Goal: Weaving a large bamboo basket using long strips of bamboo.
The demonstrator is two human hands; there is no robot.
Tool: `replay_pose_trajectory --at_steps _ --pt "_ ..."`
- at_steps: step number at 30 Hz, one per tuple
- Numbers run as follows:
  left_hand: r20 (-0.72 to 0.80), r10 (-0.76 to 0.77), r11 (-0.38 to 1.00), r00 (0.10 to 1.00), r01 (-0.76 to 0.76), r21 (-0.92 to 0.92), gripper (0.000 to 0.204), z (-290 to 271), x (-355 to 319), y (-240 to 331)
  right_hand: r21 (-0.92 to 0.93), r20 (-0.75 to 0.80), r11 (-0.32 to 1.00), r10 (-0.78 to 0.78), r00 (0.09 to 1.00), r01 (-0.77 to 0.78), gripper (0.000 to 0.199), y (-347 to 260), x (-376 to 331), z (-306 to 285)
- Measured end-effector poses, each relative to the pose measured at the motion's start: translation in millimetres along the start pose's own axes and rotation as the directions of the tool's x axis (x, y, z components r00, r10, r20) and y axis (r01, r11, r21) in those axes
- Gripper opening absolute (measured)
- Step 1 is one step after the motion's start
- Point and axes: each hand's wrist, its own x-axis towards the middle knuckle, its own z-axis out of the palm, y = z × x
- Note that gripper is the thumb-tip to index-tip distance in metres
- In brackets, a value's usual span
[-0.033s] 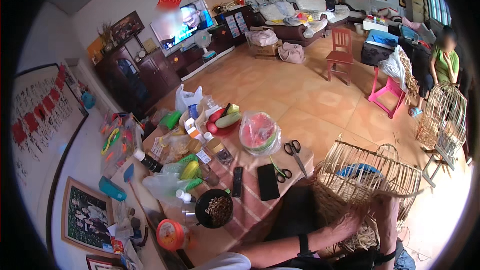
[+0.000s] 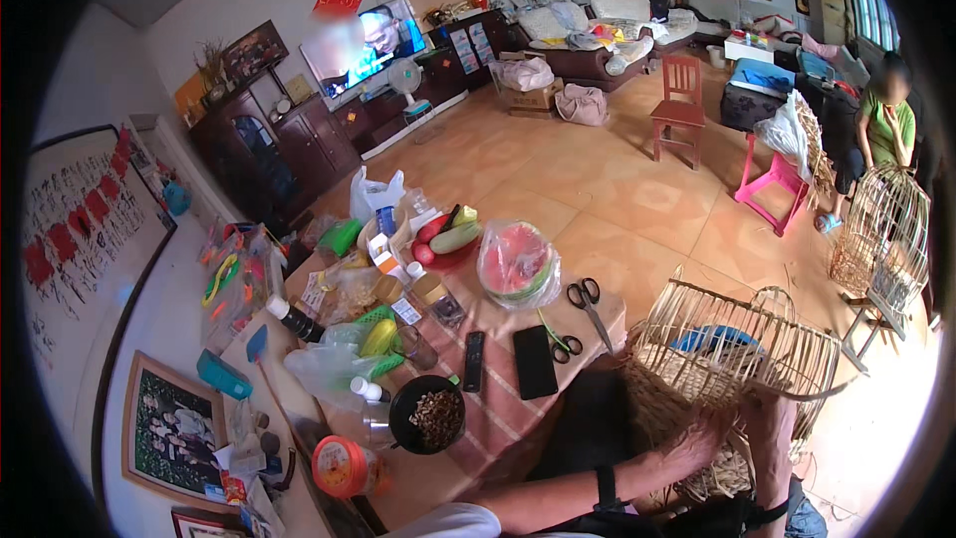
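A half-woven basket (image 2: 662, 379) of pale, straw-like strands sits in front of me at the lower right, its upright stakes fanned toward the far side. Something blue (image 2: 717, 341) shows between the stakes. My left hand (image 2: 705, 430) reaches across to the basket's near rim, fingers bent against the weave. Right beside it, my right hand (image 2: 767, 416) is closed at the same rim. From there a long loose strand (image 2: 822, 394) curves off to the right. Both hands' fingertips are partly hidden, and how the left ones hold the weave is hard to see.
On the table (image 2: 508, 423) left of the basket lie scissors (image 2: 590, 311), a phone (image 2: 536, 363), a remote (image 2: 474, 363), wrapped watermelon (image 2: 518, 264) and a black bowl (image 2: 426, 416). A person (image 2: 884, 125) sits at the far right behind another basket (image 2: 881, 229). A pink stool (image 2: 772, 184) stands nearby.
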Motion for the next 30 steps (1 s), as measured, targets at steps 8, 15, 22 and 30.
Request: replay_pose_trajectory --at_steps 8,15,22,30 --pt "-0.096 -0.092 0.929 0.991 0.050 -0.368 0.043 42 2 -13 -0.256 0.023 0.933 -0.255 0.967 0.253 0.016 2 -19 19" --pt "0.357 -0.087 0.818 0.930 0.270 -0.507 0.027 -43 12 -25 -0.111 -0.065 0.988 -0.111 0.992 0.103 0.024 -6 -19 31" --pt "-0.192 0.039 0.758 0.981 -0.155 -0.633 0.044 -11 2 -34 -0.096 -0.142 0.995 0.012 0.990 -0.026 0.035 -12 -29 35" --pt "0.006 0.064 0.702 0.998 -0.041 -0.711 0.053 -15 2 -34 0.231 -0.175 0.944 0.280 0.944 -0.237 0.041 -20 -50 26"
